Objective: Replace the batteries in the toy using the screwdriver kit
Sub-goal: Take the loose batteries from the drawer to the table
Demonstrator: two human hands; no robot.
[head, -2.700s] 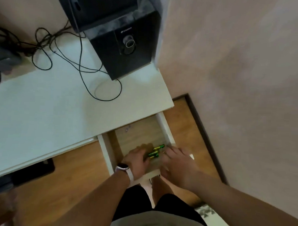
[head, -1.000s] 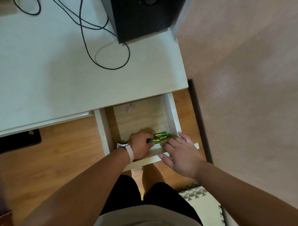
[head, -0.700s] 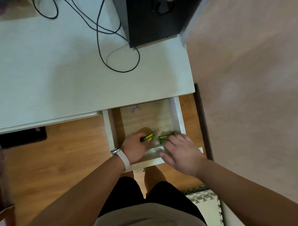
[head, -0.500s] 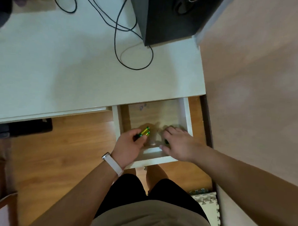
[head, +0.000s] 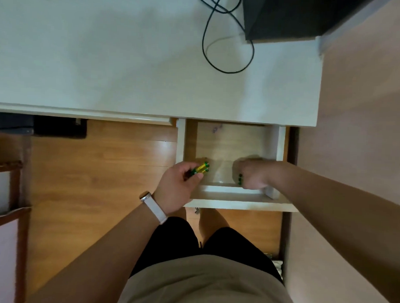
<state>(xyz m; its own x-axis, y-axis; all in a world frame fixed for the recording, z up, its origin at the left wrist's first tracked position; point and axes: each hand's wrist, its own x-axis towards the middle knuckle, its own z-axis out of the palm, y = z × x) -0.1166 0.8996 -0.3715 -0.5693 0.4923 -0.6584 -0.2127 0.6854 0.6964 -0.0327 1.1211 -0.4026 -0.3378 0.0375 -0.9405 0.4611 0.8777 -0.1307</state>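
An open white drawer [head: 235, 196] with a wooden floor sticks out from under the white desk [head: 129, 65]. My left hand [head: 178, 187], a white watch band on its wrist, is closed on two green and yellow batteries [head: 201, 168] over the drawer's left front corner. My right hand [head: 253, 173] is curled at the drawer's right front, and green battery ends [head: 240, 178] peek out from under its fingers. No toy or screwdriver kit is in view.
A black speaker box [head: 290, 16] stands at the desk's back right, with a black cable [head: 229, 50] looped beside it. A pink wall [head: 359, 111] runs along the right. A dark wooden chair frame [head: 16, 190] stands at the left on the wood floor.
The batteries lay together in the drawer between my hands. My left hand has since picked up two and drawn left, and my right hand has closed over the others.
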